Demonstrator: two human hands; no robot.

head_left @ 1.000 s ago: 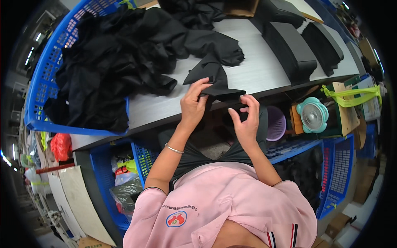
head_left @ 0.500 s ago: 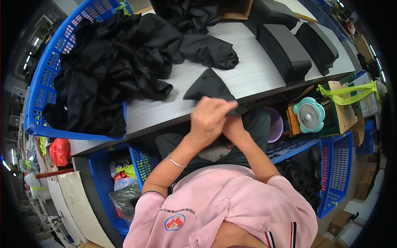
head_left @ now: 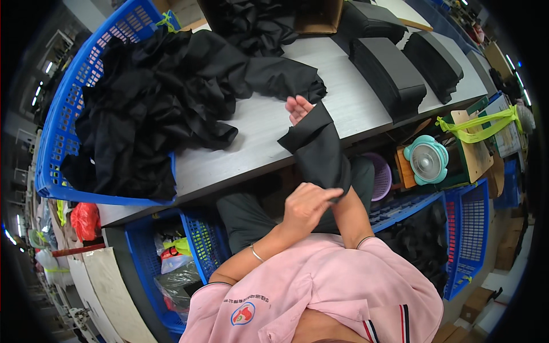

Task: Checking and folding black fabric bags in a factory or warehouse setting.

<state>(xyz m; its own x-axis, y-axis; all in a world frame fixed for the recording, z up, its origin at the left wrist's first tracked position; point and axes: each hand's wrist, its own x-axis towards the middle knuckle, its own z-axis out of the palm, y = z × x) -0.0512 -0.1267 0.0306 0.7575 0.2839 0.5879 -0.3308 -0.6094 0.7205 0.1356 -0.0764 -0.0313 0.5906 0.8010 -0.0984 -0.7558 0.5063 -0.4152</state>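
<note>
A black fabric sleeve [head_left: 321, 150] covers my right forearm, with one wide end near the wrist and the other close to the elbow. My right hand [head_left: 298, 108] sticks out past its far end over the table, fingers open and holding nothing. At the near end, my left hand [head_left: 307, 207] grips the sleeve's edge against the forearm; its thumb is partly hidden. Beyond my right hand, more black sleeve-like cloth [head_left: 283, 77] trails onto the table from a crumpled black heap [head_left: 166, 97] in a blue plastic basket [head_left: 60, 137].
Neat black fabric stacks [head_left: 394, 74] lie at the right of the grey table [head_left: 229, 166]. A cardboard box [head_left: 320, 20] with black cloth stands at the back. Below the table are a purple basket [head_left: 380, 177], a turquoise fan [head_left: 427, 160] and blue crates [head_left: 466, 240].
The black sleeve, earlier bunched at my hands, now lies drawn along my right forearm. My right hand has pushed out and away through it; my left hand has moved back toward me.
</note>
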